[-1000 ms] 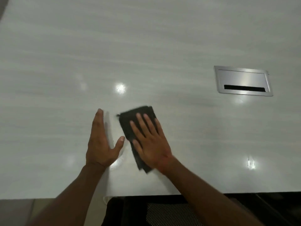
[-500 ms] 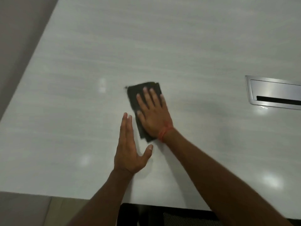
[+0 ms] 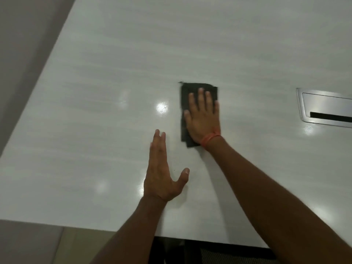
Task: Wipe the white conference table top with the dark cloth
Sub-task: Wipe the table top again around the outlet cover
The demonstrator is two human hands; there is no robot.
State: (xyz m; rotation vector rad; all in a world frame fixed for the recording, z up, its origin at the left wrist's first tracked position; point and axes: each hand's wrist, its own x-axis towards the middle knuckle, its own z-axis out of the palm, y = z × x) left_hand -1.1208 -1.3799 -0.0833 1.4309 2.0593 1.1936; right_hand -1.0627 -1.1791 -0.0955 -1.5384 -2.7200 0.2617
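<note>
Right hand (image 3: 202,116) flat on cloth (image 3: 187,92), fingers straight, pressing it to table (image 3: 95,111) mid-top; cloth edge shows beyond fingertips, far side. Left hand (image 3: 162,172) open, fingers straight, near-left of cloth, apart.

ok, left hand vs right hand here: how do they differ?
The right hand lies flat on the dark cloth, pressing it to the table; the left hand is on bare table with no cloth. The right hand is farther from the near edge than the left. The right wrist has an orange band; the left has none. Both have straight fingers.
</note>
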